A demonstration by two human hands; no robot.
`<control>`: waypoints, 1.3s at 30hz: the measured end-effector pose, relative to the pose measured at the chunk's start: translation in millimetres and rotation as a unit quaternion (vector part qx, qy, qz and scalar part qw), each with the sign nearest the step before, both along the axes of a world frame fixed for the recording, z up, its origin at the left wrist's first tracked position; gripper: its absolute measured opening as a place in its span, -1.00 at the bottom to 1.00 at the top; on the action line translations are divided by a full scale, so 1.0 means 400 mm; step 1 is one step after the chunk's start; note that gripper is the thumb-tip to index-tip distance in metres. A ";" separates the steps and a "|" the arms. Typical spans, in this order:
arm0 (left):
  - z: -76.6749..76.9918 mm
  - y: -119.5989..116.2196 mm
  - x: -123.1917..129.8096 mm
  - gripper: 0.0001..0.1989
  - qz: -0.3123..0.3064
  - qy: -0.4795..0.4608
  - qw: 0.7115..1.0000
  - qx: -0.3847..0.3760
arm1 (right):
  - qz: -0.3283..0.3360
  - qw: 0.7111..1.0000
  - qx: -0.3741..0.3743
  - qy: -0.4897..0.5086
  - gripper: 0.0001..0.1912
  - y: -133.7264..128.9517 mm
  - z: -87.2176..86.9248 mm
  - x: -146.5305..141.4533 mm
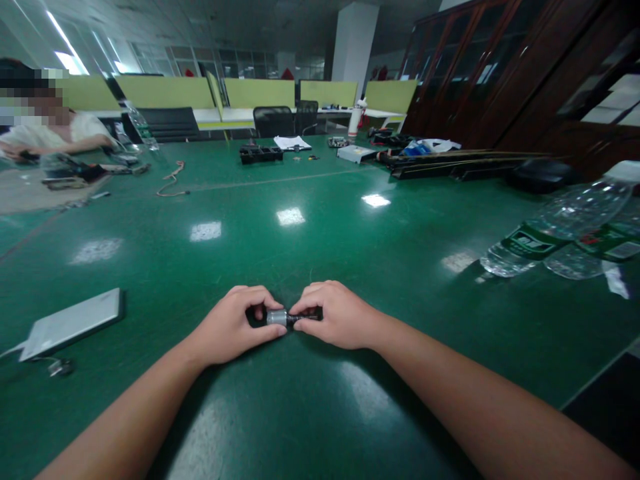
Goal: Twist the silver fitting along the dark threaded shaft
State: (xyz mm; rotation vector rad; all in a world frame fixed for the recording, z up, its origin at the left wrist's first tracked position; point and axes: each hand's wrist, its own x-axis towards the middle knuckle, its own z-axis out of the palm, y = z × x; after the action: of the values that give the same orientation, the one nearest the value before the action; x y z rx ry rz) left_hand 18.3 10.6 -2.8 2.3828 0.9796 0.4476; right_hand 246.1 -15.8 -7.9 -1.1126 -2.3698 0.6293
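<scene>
The left hand (233,327) holds a small silver cylinder (277,317) between the thumb and the index finger, so the opening of these fingers is narrow, only as wide as the piece. The right hand (335,313) closes its fingertips on a thin dark part (313,316), which lies in one line with the cylinder. Both pieces are low over the green table (320,413), near its front side and between the two forearms; whether they touch the surface, one cannot tell.

About how far the work is, the picture permits only a careful judgement. The silver cylinder and the dark part are already brought end to end, and they seem to meet. It is not possible to see if they are joined firmly, or if they are one single object, because the fingers cover a part of it. Both hands are on the object, and neither part is put down, so the handling appears not finished.

To the left lies a flat silver device (75,323) with a white cable (13,350). To the right stand clear bottles with green labels (533,241). Farther away there are a black tray (261,155) and a cord (173,180), and another person (75,133) sits at the far left.
</scene>
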 end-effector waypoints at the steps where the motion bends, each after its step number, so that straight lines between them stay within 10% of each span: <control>1: 0.000 0.000 0.000 -0.77 0.000 0.000 1.000 0.001 | 0.000 1.000 -0.001 -0.001 -0.81 0.000 0.001 0.001; 39: 0.001 -0.002 0.000 -0.78 -0.003 0.000 1.000 0.004 | 0.003 1.000 -0.013 -0.009 -0.85 0.001 0.010 0.015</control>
State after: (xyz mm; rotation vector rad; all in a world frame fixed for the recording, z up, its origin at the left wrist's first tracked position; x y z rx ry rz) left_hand 18.2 9.7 -2.3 2.3910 0.9730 0.4504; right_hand 252.2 -15.6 -4.1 -1.1281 -2.3865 0.6570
